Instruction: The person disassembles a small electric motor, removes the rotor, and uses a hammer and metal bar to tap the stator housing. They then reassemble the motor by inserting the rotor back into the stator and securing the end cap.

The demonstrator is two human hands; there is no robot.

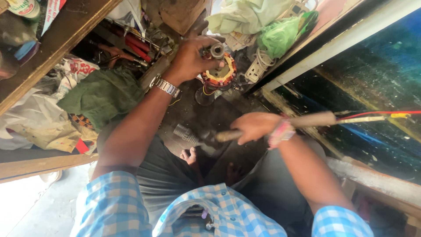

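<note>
Left hand [190,57] closed around top of stator [219,72], fingers wrapped over its metal shaft end [217,50]; silver watch [165,85] on that wrist. Stator upright on dark floor, orange-and-red windings ring showing beneath the fingers, round base [204,95] just below it.

Right hand [253,126] below and right of stator, well apart from it, fist shut on wooden handle [313,119] of a soldering iron. Handle end sticking out right past the wrist; red wire [377,113] and pale wire [364,119] running from it toward the right edge. Iron's front [226,135] pointing left out of the fist, toward a ribbed grey metal part [186,134] lying on floor below stator. Whether tip touches that part: cannot tell. Pink-and-white band [281,133] on right wrist.

Left of stator: green cloth [103,94], crumpled paper and plastic [37,118], red-handled tools [136,44] in an open box under wooden shelf [57,39]. Right of stator, near: white power strip [256,68]. Above it: green plastic bag [280,35] and pale cloth [245,15]. Below stator: bare toes [189,156], grey trousers, blue checked shirt [118,206].
</note>
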